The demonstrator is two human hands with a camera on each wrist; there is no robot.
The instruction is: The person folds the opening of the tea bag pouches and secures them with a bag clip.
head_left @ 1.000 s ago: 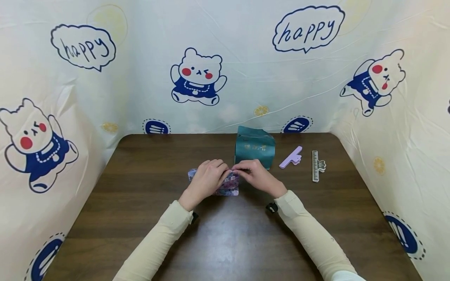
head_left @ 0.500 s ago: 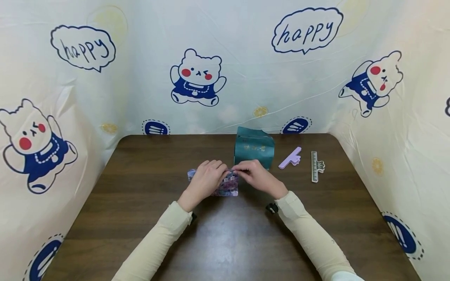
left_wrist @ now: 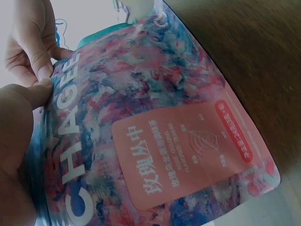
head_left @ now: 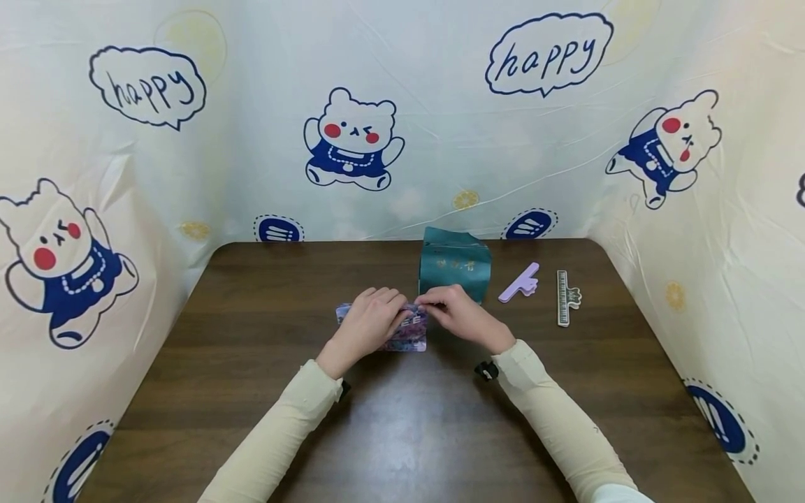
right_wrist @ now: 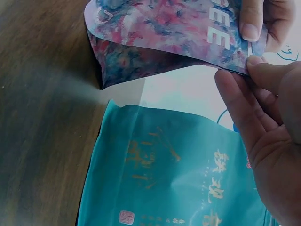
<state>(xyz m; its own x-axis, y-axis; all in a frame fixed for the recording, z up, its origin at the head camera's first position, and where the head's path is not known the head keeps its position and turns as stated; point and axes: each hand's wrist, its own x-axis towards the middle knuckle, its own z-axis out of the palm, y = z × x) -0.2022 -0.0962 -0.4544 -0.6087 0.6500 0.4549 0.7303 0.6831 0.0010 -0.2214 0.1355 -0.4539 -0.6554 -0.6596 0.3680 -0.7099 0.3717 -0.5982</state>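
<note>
A purple, pink and blue pouch (head_left: 409, 340) printed CHAGEE stands on the table, its front with a pink label (left_wrist: 183, 155) in the left wrist view. My left hand (head_left: 367, 320) reaches over the pouch and pinches its top edge between thumb and fingers. Beside it, my right hand (head_left: 464, 318) pinches the right end of that same top edge. Thumb and fingertips of the right hand press the two layers together in the right wrist view. Directly behind the right hand stands a teal pouch (head_left: 455, 262) with gold characters. Much of the CHAGEE pouch is hidden by the left hand in the head view.
Right of the teal pouch lies a lilac clip (head_left: 519, 282), set at a slant. Farther right is a pale clip with ruler marks (head_left: 562, 299). The brown wooden table (head_left: 402, 433) is bounded by a printed cloth (head_left: 440, 154) at the back and sides.
Both hands stay on the pouch's top edge, with only very slight finger movement. The pouches and clips have not visibly moved.
</note>
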